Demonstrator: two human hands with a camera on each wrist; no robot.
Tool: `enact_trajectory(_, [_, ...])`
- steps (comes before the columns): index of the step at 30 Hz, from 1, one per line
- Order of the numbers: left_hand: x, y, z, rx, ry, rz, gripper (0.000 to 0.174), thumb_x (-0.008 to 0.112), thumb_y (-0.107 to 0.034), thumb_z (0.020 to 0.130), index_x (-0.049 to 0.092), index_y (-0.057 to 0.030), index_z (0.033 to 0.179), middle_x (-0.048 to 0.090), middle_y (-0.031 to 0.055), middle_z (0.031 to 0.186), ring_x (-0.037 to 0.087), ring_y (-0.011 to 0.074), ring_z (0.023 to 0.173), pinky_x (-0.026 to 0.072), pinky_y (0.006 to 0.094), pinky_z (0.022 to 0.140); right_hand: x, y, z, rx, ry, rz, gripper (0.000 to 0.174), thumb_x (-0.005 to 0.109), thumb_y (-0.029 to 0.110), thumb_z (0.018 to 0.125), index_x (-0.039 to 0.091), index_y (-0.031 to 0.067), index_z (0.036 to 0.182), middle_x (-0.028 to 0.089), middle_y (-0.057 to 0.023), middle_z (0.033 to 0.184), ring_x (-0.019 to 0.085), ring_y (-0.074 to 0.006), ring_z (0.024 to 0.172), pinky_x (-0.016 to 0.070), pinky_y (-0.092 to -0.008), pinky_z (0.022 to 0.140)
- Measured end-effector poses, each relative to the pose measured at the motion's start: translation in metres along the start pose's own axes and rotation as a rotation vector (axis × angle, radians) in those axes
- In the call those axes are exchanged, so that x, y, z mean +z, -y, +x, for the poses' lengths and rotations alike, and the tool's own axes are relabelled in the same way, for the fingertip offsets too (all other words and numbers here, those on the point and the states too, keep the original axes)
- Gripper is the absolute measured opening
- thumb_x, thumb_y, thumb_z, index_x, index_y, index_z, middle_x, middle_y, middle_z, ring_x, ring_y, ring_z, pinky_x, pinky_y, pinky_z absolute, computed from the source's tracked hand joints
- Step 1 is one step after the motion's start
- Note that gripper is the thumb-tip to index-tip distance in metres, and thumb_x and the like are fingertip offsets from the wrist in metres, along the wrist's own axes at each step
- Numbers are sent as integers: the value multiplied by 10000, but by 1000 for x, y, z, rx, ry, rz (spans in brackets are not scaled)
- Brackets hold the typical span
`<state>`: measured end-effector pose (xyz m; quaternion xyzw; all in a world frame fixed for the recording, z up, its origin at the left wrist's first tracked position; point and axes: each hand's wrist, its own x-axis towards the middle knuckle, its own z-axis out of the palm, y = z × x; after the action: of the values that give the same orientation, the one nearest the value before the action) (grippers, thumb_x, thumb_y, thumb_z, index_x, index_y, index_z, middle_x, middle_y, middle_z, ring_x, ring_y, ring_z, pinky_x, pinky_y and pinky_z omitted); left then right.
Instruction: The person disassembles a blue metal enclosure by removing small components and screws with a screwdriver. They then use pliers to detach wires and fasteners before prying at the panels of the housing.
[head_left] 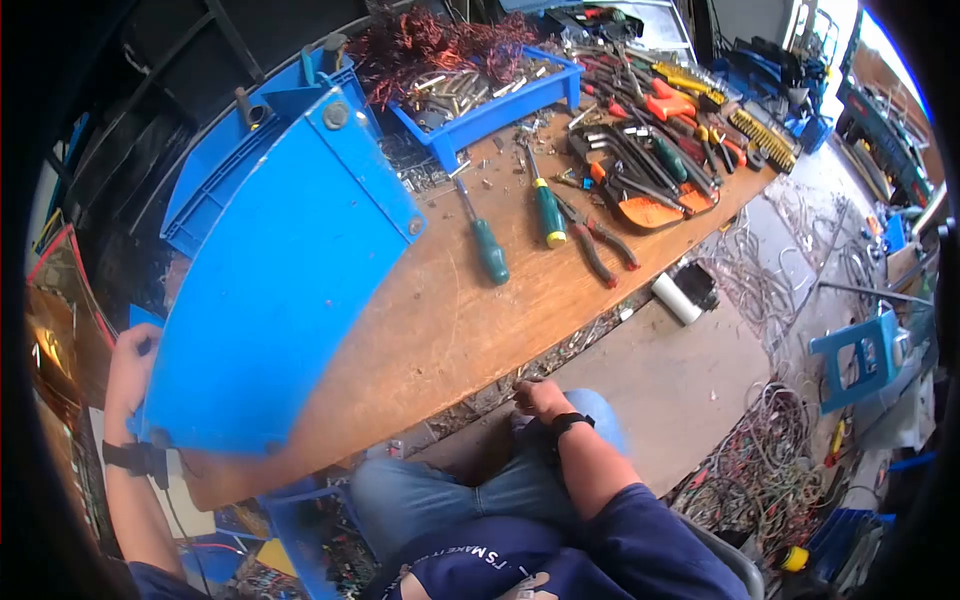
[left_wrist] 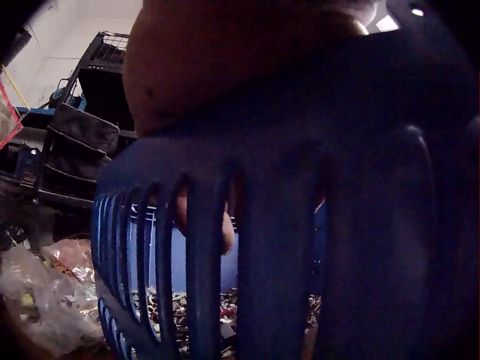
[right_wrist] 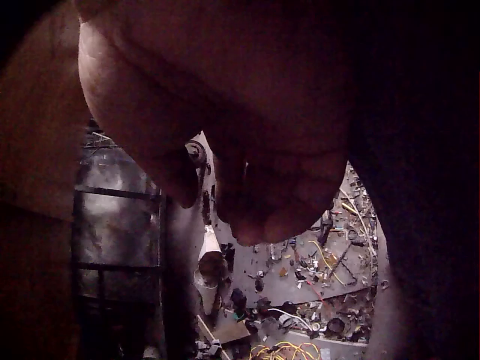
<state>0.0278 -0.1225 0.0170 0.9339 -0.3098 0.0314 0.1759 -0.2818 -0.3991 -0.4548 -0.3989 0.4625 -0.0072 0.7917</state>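
A large curved blue plastic panel point(head_left: 280, 260) stands tilted over the left end of the wooden table. My left hand point(head_left: 135, 375) grips it at its lower left edge. Seen from the left wrist, the slotted blue panel point(left_wrist: 277, 225) fills much of the view, with the hand point(left_wrist: 225, 67) over its edge and a fingertip point(left_wrist: 228, 238) showing through a slot. My right hand point(head_left: 542, 398) hangs by my knee, below the table's front edge. In the right wrist view that hand point(right_wrist: 255, 142) is dark, its fingers loosely bent around nothing.
Two green-handled screwdrivers point(head_left: 489, 250) point(head_left: 550, 215) and red-handled pliers point(head_left: 602, 245) lie on the table point(head_left: 430, 330). Behind them stands a blue tray point(head_left: 480, 120) of metal bits, with hand tools heaped to its right. Cables point(head_left: 770, 470) and a blue stool point(head_left: 858, 350) are on the floor.
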Motion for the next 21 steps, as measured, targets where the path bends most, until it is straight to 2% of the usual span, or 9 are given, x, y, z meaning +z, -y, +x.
enact_trajectory(4, [-5,15,5,114,37,-63,159,633,-88,723,631,31,828,623,81,778,577,154,756,449,276,714,-5,14,-19,-21,92,230,237,583,267,890,634,57,987,617,-63,827,580,-188,715,479,-314,679])
enact_trajectory(7, [-5,22,7,150,30,-49,184,638,-109,713,631,32,831,622,90,785,578,173,776,447,289,735,-9,34,-52,-11,287,139,248,581,279,899,636,60,1001,627,-59,827,592,-169,711,481,-299,655])
enact_trajectory(8, [-7,17,4,149,48,-71,191,634,-117,724,631,35,840,623,100,792,577,185,790,445,299,748,-10,44,-72,-33,346,46,272,595,288,895,633,46,1014,639,-51,848,613,-157,734,486,-284,638])
enact_trajectory(11, [-7,15,2,227,22,-44,195,629,-124,735,634,34,850,625,104,801,574,185,786,444,303,747,-4,69,-120,-124,433,-352,248,609,280,882,643,40,934,638,-33,826,597,-138,732,481,-259,652])
enact_trajectory(14, [-8,15,2,225,41,-51,202,626,-133,751,640,30,869,631,108,815,578,194,792,443,308,757,8,96,-173,-299,602,-549,237,619,260,878,647,29,919,643,-38,811,603,-136,744,489,-257,662])
enact_trajectory(17, [-8,15,2,235,54,-37,209,625,-139,761,641,30,883,637,110,825,586,194,816,444,313,766,32,125,-228,-584,575,-517,222,620,224,871,645,9,920,637,-34,780,597,-130,729,491,-275,661])
enact_trajectory(19, [-7,19,5,249,61,-56,212,626,-142,763,641,30,886,639,112,828,589,193,823,445,313,768,47,151,-244,-896,390,-722,252,646,230,834,637,-4,926,644,-79,779,615,-176,724,493,-309,661])
enact_trajectory(21, [-7,20,5,253,62,-35,215,626,-144,765,642,30,890,640,115,825,592,195,811,447,314,760,67,179,-259,-941,-23,-868,275,672,234,786,639,-1,926,649,-141,795,638,-254,745,494,-359,669])
